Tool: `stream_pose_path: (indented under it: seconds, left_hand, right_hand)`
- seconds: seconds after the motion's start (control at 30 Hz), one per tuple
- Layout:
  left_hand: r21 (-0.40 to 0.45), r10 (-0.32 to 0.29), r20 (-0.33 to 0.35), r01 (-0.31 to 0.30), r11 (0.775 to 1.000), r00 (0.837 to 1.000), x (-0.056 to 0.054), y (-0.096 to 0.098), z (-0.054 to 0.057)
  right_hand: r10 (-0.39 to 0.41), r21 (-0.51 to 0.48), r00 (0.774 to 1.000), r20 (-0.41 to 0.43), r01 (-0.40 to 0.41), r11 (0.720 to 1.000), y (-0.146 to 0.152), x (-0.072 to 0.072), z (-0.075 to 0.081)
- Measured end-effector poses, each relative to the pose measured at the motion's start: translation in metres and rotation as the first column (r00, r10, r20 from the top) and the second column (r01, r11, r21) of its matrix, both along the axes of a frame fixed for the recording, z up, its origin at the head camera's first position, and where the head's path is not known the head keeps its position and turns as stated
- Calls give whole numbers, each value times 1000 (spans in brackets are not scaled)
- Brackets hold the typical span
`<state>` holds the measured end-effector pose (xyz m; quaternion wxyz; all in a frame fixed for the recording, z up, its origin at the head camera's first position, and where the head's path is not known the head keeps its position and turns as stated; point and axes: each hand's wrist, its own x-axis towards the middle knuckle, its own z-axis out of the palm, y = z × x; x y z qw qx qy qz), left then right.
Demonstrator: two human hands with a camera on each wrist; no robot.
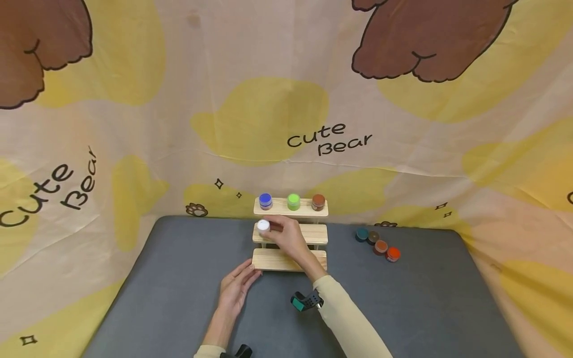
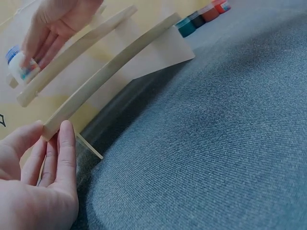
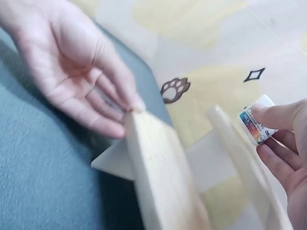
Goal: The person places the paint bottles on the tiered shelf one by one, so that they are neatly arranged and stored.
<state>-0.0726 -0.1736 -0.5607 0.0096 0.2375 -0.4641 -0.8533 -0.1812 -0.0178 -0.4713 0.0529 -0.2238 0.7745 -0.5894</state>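
Between the fingers and thumb of my right hand (image 1: 286,236) is a small white paint jar (image 1: 263,226), held at the left end of the middle step. In the right wrist view, the jar (image 3: 256,122) shows a printed, colourful label. My left hand (image 1: 236,288) pinches the front left corner of the lowest step of a three-tier wooden stand (image 1: 277,259). Its thumb and fingers (image 2: 67,148) grip the board's end in the left wrist view. On the top step stand a blue jar (image 1: 265,201), a green jar (image 1: 293,201) and a brown jar (image 1: 318,202).
Right of the stand, on the grey table (image 1: 421,298), a teal jar (image 1: 361,234), a dark brown jar (image 1: 373,237), a reddish-brown jar (image 1: 380,247) and a red-orange jar (image 1: 393,254) form a slanting row. A patterned cloth (image 1: 250,124) hangs behind the table.
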Motion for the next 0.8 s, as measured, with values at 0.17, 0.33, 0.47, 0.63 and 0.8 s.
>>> stream_pose_path:
  seconds: [0.17,0.33,0.47,0.63,0.8]
  left_hand:
    - [-8,-2,6,2,1000,1000,-1,2,0]
    - [-9,-1,-4,1,1000,1000,-1,3,1]
    - [-2,6,-7,-6,1000,1000,-1,3,2]
    - [3,0,-13,0,1000,1000,0,2,2]
    - [1,-7,-20,7,1000,1000,1,0,1]
  right_hand:
    - [-9,35,1000,-3,9,999,3,0,-2]
    - [-14,34,1000,-11,15,999,4,-1,-2]
    - [-14,35,1000,-7,14,999,3,-2,-3]
    - [-17,33,1000,8,17,999,4,0,-3]
    - [-27,-11,999,31,28,1000,10,4,-2]
